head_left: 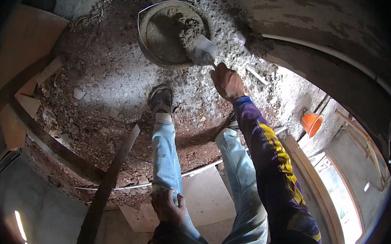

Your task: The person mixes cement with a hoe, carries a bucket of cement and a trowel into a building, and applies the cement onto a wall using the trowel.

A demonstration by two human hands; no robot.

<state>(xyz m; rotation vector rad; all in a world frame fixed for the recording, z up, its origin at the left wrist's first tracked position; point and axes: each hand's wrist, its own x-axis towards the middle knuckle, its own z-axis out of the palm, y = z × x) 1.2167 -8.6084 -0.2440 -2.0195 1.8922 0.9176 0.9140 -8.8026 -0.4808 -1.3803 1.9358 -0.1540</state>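
My right hand (228, 82) is closed around the handle of a trowel (204, 50), its arm stretched forward. The trowel's metal blade lies over the right rim of a round bucket (142, 33), with some grey mortar at its tip. Wet grey mortar (165, 35) fills much of the bucket, partly in shadow. My left hand (168, 206) rests on my left knee, on the light blue jeans (166, 154). Its thumb and fingers lie apart on the cloth, and nothing shows in them.
Rubble and dirt cover the ground around my shoes. An orange bucket (312, 123) lies to the right. Dark wooden beams (106, 192) cross at the lower left, near a brown board (28, 44). A pale pipe (329, 50) runs along the wall at upper right.
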